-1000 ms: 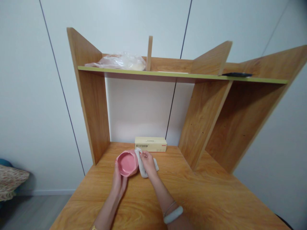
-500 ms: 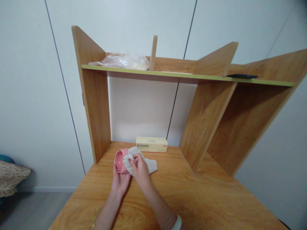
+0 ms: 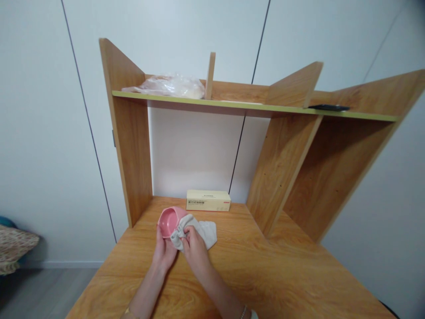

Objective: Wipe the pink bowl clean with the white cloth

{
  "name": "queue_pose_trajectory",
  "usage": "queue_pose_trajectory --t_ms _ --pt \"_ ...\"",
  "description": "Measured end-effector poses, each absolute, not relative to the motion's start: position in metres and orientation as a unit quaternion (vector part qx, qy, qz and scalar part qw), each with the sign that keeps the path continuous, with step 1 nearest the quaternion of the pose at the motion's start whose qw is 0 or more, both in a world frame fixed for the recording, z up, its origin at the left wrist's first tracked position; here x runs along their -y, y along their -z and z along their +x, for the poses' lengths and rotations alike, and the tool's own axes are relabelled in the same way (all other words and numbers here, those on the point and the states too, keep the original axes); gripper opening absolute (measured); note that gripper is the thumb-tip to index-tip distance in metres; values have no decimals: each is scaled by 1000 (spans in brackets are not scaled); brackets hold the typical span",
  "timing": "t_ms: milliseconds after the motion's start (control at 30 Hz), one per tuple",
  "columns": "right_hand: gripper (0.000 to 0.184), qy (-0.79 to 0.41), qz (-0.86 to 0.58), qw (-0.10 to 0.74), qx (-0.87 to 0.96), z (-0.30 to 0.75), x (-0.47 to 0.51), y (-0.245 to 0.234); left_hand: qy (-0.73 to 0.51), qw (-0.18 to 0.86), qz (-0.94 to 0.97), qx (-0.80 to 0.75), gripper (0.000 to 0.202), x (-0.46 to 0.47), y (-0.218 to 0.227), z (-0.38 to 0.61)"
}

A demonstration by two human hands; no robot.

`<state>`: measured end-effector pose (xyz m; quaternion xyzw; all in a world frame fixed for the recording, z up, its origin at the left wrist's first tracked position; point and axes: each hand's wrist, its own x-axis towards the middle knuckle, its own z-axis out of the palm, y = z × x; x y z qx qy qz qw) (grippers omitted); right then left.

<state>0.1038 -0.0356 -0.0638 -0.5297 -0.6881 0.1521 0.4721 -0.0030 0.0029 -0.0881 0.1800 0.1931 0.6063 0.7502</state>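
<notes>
A pink bowl is tilted with its opening toward me, just above the wooden desk. My left hand holds it from below and the left side, thumb along the rim. My right hand pinches a light grey cloth and presses it against the bowl's lower right rim. The cloth's loose end trails to the right. It hides part of the bowl's right side and some of my left fingers.
A cream-coloured box stands at the back of the desk. Wooden uprights carry a shelf overhead, with a clear plastic bag and a flat black object on it. Patterned fabric hangs at far left.
My right hand has moved the cloth slightly down along the bowl's rim, so more of the bowl's inside and upper edge shows. The left hand keeps its hold. The view has shifted slightly.
</notes>
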Motion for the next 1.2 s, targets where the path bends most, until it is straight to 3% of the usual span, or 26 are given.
queue_pose_trajectory --t_ms 167,400,600,867,1033,1200 --pt "7 -196 -535 546 614 124 32 74 -659 650 247 -285 43 -2 80 7" --pt "14 -174 -555 576 574 154 13 35 -696 491 348 -391 49 -7 90 16" --pt "13 -95 -565 471 671 132 0 33 -666 486 392 -409 55 -9 96 15" --pt "38 -64 -681 357 636 128 -3 46 -663 480 348 -457 48 -11 96 16" --pt "32 -88 -759 210 610 135 -4 44 -658 462 361 -473 48 -6 91 20" --pt "33 -62 -760 158 627 145 1 58 -637 433 448 -455 59 7 84 29"
